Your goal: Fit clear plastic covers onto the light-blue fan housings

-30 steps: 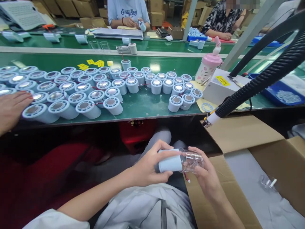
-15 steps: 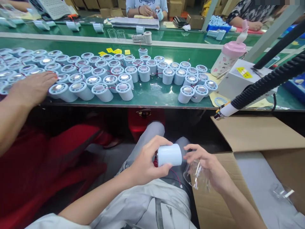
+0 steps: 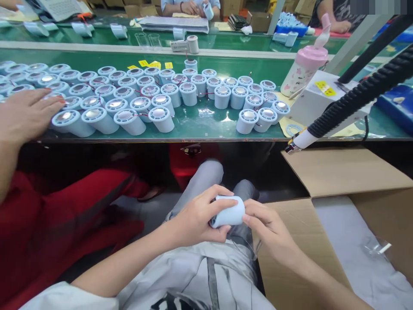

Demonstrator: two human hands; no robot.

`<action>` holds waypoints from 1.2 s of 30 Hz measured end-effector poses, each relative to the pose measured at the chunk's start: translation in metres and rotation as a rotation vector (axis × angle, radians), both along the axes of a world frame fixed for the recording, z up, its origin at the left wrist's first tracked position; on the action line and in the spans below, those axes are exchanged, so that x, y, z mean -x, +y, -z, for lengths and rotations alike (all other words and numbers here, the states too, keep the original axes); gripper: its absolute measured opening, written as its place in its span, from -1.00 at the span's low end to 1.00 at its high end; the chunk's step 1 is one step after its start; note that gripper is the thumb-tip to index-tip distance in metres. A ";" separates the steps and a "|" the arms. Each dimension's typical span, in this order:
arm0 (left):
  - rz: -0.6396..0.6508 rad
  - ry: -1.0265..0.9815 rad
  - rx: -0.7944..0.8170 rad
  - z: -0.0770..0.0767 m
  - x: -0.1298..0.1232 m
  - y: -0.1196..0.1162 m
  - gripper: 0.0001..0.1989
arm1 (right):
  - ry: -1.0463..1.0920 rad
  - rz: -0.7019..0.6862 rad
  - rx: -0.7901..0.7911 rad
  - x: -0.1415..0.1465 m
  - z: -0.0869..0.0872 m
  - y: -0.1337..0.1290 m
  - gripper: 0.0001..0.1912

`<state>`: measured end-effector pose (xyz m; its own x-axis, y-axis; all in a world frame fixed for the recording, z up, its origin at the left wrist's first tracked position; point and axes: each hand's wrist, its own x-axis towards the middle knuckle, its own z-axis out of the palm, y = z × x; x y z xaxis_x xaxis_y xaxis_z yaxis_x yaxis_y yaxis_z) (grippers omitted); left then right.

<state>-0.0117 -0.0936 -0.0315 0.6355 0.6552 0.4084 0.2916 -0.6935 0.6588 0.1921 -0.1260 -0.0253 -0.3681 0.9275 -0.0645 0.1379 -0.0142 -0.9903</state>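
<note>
Light-blue cylindrical housing (image 3: 230,212) is being held sideways in front of the worktop (image 3: 206,125). Left hand (image 3: 195,217): fingers are gripping the side wall. Right hand (image 3: 272,226): fingers are touching the end; whether they are pinching anything cannot be told. Steady left support, without squeezing, should be holding that end accessible.

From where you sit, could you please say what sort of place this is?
Probably a factory assembly workshop: rows of matching blue cylinders, a black ribbed hose, an open cardboard box.
</note>
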 end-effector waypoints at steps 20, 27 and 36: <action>0.091 -0.088 0.136 0.004 -0.011 0.001 -0.55 | 0.028 0.019 0.111 -0.011 -0.003 -0.004 -0.67; 0.109 -0.159 0.159 0.008 -0.010 0.001 -0.55 | 0.083 0.011 0.113 -0.011 -0.003 -0.007 -0.69; 0.115 -0.136 0.229 0.007 -0.011 -0.002 -0.54 | 0.057 0.023 0.196 -0.011 -0.002 -0.008 -0.68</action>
<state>-0.0007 -0.0960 -0.0388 0.6609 0.6667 0.3446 0.1179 -0.5457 0.8297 0.2034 -0.1336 -0.0230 -0.3552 0.9076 -0.2239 0.0789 -0.2095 -0.9746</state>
